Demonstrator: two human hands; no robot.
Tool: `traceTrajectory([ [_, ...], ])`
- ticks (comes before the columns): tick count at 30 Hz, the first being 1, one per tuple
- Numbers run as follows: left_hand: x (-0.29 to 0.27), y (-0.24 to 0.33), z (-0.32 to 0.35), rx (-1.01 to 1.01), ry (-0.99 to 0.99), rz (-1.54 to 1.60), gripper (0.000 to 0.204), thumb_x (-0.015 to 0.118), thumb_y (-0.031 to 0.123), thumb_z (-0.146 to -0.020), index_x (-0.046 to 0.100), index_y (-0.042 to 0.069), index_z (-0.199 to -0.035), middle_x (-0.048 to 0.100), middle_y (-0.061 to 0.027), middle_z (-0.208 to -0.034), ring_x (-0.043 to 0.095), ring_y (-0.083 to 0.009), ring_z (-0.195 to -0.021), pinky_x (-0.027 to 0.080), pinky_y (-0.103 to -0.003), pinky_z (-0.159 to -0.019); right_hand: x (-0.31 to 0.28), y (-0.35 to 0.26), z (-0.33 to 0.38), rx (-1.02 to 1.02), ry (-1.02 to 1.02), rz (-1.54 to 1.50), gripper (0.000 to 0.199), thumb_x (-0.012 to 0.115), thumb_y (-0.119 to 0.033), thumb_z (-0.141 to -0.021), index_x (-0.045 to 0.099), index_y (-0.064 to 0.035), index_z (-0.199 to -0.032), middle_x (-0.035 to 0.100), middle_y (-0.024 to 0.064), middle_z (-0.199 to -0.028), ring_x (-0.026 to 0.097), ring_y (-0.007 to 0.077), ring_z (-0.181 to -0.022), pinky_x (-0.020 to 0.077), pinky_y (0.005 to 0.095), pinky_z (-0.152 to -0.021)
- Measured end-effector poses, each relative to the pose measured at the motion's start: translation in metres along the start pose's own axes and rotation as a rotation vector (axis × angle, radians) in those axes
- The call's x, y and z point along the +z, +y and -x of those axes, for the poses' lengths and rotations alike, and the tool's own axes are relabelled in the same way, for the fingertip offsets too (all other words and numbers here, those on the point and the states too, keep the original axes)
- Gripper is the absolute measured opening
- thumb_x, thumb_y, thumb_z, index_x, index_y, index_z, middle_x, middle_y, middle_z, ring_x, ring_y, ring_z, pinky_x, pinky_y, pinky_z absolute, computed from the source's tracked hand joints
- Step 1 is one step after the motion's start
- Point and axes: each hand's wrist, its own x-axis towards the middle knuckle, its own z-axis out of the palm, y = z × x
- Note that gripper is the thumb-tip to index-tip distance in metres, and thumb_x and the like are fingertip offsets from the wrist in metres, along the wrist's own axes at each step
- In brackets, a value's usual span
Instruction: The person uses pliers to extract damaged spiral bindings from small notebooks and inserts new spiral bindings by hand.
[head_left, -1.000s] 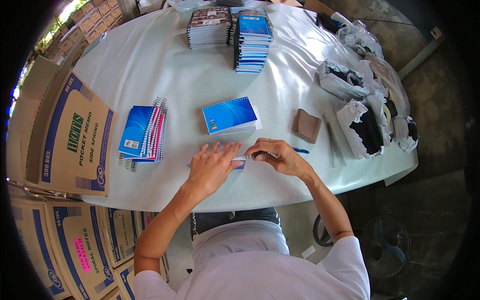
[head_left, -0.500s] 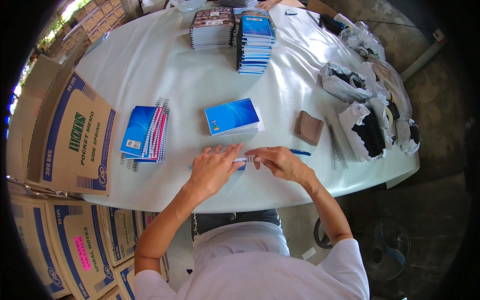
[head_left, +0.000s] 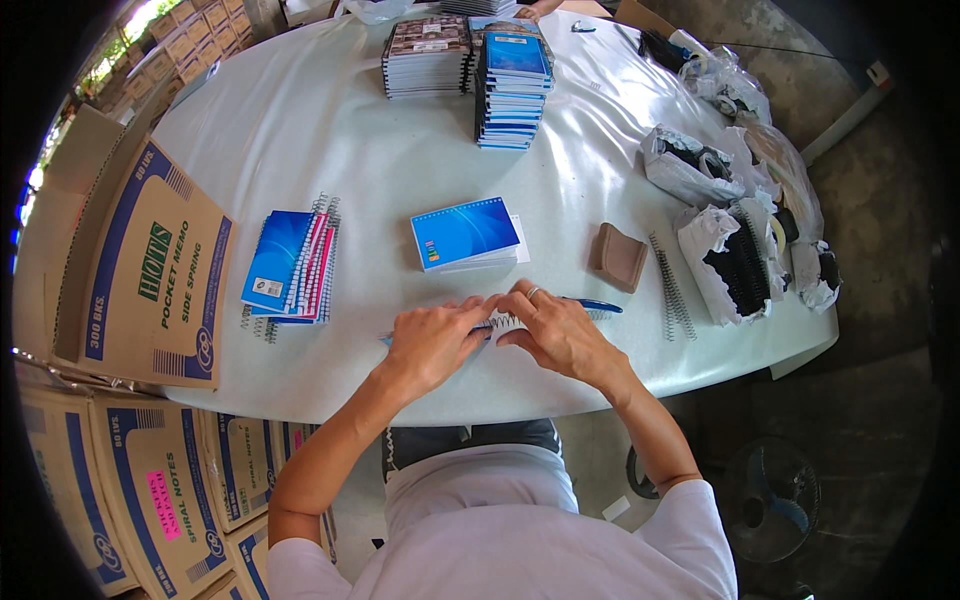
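Close to the table's near edge, my left hand is closed over a small blue notebook, covering most of it. My right hand grips a metal spiral coil at the notebook's right end, thumb and fingers curled round it. The coil's far end shows past the right hand, beside a blue pen. How far the coil sits in the notebook's holes is hidden by my fingers. Ahead lies a stack of blue punched notebooks.
Coil-bound notebooks lie at left beside a cardboard box. A brown block-like holder, loose coils and torn white bags of black coils are at right. Tall notebook stacks stand at the back, near another person's hand.
My right hand has turned over and now wraps the coil with its knuckles up. More of the coil shows at right. The left hand has shifted slightly, still on the notebook.
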Motion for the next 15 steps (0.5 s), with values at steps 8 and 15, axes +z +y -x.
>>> traceTrajectory([
  [8, -0.009, -0.005, 0.005, 0.051, -0.206, -0.071, 0.05, 0.058, 0.036, -0.095, 0.046, 0.029, -0.143, 0.067, -0.0019, -0.122, 0.069, -0.0285, -0.087, 0.055, -0.043, -0.071, -0.03, 0.041, 0.007, 0.063, -0.128, -0.135, 0.035, 0.074, -0.007, -0.079, 0.062, -0.0086, -0.112, 0.058, 0.0149, -0.124, 0.058, 0.0343, -0.111, 0.047, 0.0459, -0.094],
  [15, 0.012, -0.009, 0.015, 0.268, 0.01, -0.169, 0.07, 0.063, 0.045, -0.087, 0.035, 0.03, -0.149, 0.064, -0.0027, -0.127, 0.066, -0.0307, -0.104, 0.056, -0.042, -0.077, -0.084, 0.125, 0.032, 0.569, -0.316, 0.361, 0.073, 0.088, -0.027, -0.067, 0.059, -0.0157, -0.133, 0.054, 0.0194, -0.137, 0.049, 0.0328, -0.129, 0.0378, 0.0469, -0.106],
])
